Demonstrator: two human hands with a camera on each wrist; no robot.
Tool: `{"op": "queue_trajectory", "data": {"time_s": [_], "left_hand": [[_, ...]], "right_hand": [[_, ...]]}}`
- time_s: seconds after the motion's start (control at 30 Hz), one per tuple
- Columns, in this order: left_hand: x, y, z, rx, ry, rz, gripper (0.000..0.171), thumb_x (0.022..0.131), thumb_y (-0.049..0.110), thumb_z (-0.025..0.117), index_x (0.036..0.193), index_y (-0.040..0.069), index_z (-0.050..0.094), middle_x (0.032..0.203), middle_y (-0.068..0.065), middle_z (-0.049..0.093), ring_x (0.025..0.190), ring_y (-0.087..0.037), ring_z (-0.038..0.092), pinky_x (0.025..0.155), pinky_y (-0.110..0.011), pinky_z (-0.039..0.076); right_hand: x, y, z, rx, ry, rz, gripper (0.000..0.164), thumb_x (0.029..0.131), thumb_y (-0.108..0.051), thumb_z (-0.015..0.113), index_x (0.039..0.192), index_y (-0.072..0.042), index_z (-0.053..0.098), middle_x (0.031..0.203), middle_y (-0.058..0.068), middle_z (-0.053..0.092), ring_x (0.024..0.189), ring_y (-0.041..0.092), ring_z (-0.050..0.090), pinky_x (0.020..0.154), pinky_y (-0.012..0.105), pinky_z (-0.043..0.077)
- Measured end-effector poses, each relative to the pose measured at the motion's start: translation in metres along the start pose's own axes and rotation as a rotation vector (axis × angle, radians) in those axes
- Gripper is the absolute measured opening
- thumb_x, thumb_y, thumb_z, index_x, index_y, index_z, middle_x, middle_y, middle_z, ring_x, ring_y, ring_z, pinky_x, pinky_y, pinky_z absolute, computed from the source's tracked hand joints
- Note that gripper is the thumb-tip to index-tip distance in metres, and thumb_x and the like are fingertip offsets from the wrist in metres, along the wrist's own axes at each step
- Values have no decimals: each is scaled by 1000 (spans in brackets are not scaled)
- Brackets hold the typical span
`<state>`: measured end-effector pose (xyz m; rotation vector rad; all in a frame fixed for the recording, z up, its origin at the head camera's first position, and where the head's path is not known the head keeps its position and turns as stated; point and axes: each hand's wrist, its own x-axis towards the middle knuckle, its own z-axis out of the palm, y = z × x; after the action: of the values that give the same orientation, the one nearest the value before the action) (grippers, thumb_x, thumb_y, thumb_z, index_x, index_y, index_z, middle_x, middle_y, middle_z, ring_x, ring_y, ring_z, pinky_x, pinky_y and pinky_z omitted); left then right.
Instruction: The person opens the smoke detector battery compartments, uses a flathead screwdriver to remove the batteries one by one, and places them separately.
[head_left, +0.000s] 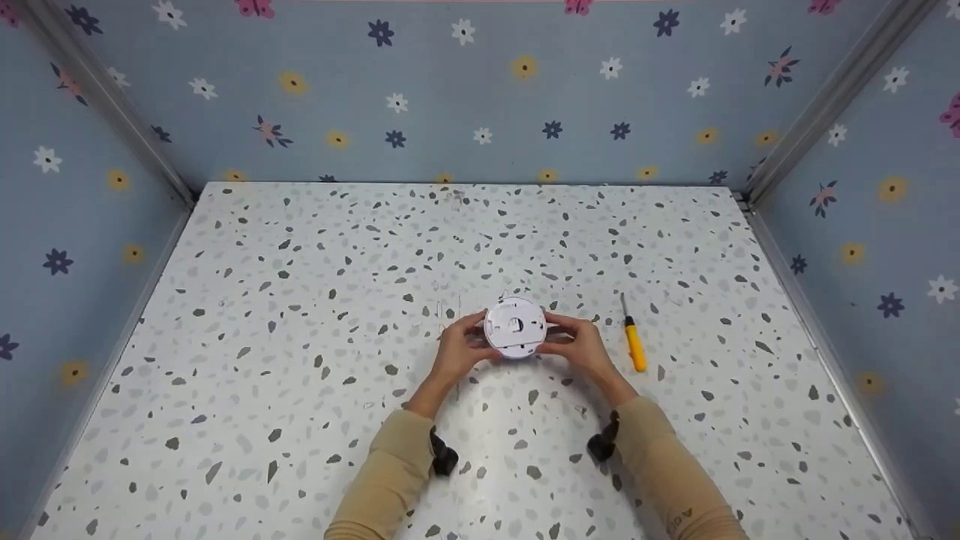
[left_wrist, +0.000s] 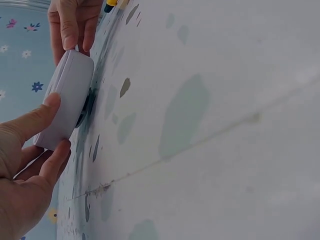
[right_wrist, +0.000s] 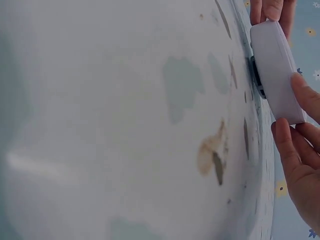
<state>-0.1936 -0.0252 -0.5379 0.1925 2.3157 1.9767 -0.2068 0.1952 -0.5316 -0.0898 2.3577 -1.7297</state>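
White disc (head_left: pixel 515 334): gripped between left hand (head_left: pixel 457 350) and right hand (head_left: pixel 587 349) over speckled table (head_left: pixel 255 345), well inside back edge, amid floral walls (head_left: pixel 442 67).

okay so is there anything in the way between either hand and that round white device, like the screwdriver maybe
Nothing visible is. The left hand and right hand both grip the round white device directly by its edge. The yellow-handled screwdriver lies beyond the right hand, not between.

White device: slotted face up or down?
Up: in head view, the white device shows its slotted face, gripped by left hand and right hand.
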Motion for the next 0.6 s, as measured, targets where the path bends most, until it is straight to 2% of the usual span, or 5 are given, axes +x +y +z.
{"op": "queue_trajectory", "data": {"time_s": [0.23, 0.47, 0.6], "left_hand": [[-1, -2, -2, 46, 0, 27, 67, 64, 2, 76, 124, -5, 47, 120, -21, 50, 101, -29, 53, 80, -27, 49], [-1, -1, -4, 35, -33, 17, 67, 65, 3, 76, 124, -8, 45, 117, -22, 52, 101, -28, 53, 81, -28, 48], [-6, 11, -7, -3, -72, -1, 65, 67, -1, 73, 123, -13, 42, 115, -26, 51, 102, -33, 52, 84, -35, 47]], "right_hand": [[-3, 1, -1, -17, 3, -24, 59, 66, -6, 75, 121, -6, 54, 117, 9, 56, 94, 19, 58, 78, 25, 49], [-6, -1, -1, -63, 23, -17, 58, 65, -10, 76, 119, -7, 56, 114, 7, 58, 92, 17, 59, 77, 23, 49], [-7, -2, -1, -62, 31, -1, 58, 64, -12, 77, 117, -7, 57, 107, 9, 61, 90, 19, 60, 76, 25, 50]]}}
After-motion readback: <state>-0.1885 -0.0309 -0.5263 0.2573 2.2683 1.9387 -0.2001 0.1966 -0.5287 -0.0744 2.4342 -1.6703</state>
